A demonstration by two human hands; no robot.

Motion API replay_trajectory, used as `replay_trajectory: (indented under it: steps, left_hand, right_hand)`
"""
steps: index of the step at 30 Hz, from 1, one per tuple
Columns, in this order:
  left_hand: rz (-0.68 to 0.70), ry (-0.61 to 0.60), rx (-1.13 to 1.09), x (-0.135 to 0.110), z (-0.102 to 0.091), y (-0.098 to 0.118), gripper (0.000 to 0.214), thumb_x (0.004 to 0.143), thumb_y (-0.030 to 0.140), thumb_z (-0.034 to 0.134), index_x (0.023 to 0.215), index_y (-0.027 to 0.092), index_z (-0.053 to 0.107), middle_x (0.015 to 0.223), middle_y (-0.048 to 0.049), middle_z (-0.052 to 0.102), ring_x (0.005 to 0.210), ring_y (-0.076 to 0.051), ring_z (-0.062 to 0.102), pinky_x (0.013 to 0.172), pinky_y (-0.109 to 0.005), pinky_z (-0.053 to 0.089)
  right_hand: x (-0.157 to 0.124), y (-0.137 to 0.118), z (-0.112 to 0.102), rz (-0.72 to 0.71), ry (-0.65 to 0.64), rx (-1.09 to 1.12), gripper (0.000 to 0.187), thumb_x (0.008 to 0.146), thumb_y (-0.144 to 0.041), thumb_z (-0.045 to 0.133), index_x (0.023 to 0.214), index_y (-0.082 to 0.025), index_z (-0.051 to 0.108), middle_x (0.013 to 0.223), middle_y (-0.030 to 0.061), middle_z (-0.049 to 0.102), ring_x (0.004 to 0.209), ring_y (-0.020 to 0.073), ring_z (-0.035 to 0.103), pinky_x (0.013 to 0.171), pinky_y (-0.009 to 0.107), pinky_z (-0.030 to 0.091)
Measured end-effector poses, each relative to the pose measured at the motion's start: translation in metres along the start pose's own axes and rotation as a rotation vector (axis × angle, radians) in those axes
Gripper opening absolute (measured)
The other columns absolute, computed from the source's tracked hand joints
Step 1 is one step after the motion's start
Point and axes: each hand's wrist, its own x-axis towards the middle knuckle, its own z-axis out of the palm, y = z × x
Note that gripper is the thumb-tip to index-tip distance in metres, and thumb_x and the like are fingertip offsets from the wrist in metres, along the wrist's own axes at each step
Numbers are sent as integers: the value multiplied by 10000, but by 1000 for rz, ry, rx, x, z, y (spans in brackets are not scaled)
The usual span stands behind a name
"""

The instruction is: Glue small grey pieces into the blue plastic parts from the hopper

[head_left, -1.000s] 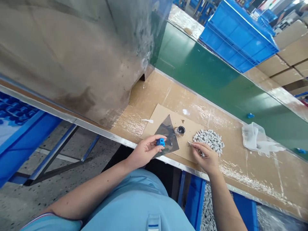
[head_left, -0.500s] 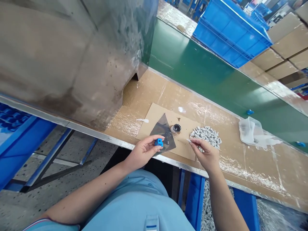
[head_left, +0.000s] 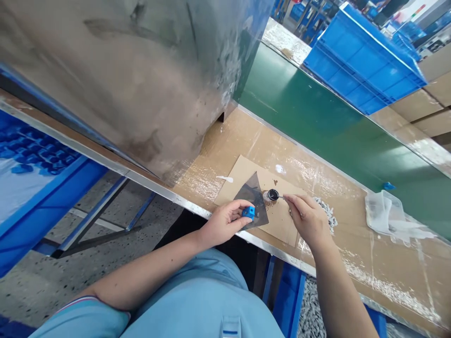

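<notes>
My left hand (head_left: pixel 221 223) pinches a small blue plastic block (head_left: pixel 248 213), with a round hole in its top, between thumb and fingers. Beneath it a dark flexible sheet (head_left: pixel 252 195) lies on a piece of cardboard (head_left: pixel 282 225). To the right of the sheet stands a small open jar (head_left: pixel 273 195) of black stuff. The fingers of my right hand (head_left: pixel 312 223) are closed on a thin stick (head_left: pixel 281 196), whose far end reaches the jar's rim. Partly hidden behind that hand is a pile of small grey pieces (head_left: pixel 329 213).
A white plastic spatula (head_left: pixel 225 179) lies left of the sheet. A clear plastic container (head_left: pixel 382 211) is at the right. A large metal housing (head_left: pixel 158 94) covers the bench's left side. Beyond the green strip (head_left: pixel 317 108) stands a blue crate (head_left: pixel 362 56). A bin of blue parts (head_left: pixel 38 155) is at lower left.
My right hand has moved from beside the grey pile to the jar, bringing the stick's end to its rim. My left hand keeps hold of the blue block. The whole view has shifted.
</notes>
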Motion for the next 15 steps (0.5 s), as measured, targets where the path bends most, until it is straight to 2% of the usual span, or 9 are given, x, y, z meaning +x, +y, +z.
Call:
replay_trajectory:
  steps: [7,12,15]
  left_hand:
    - [45,1,27,1,-1,1,249,809,228,635,1045,151,636,961,-58,663,839,-142,632,805,-270,524]
    - [20,2,-3,3,0,-3,258,804,202,630,1059,159,629,945,-47,654,781,-125,632,780,-269,537]
    - [8,26,-37,5,1,-7,273,784,181,661,1051,161,610,924,-39,656,834,-140,648,818,-284,538]
  right_hand:
    - [2,3,5,-68,-57,-21,266,973,-209,434,1004,-241,696,908,72,707,804,202,669,688,318,546]
    - [3,3,5,-74,-60,-23,264,972,-214,435,1004,-234,697,915,80,707,804,208,675,692,324,553]
    - [4,1,2,-41,-46,21,253,969,-246,452,971,-243,706,901,74,714,798,214,686,685,327,559]
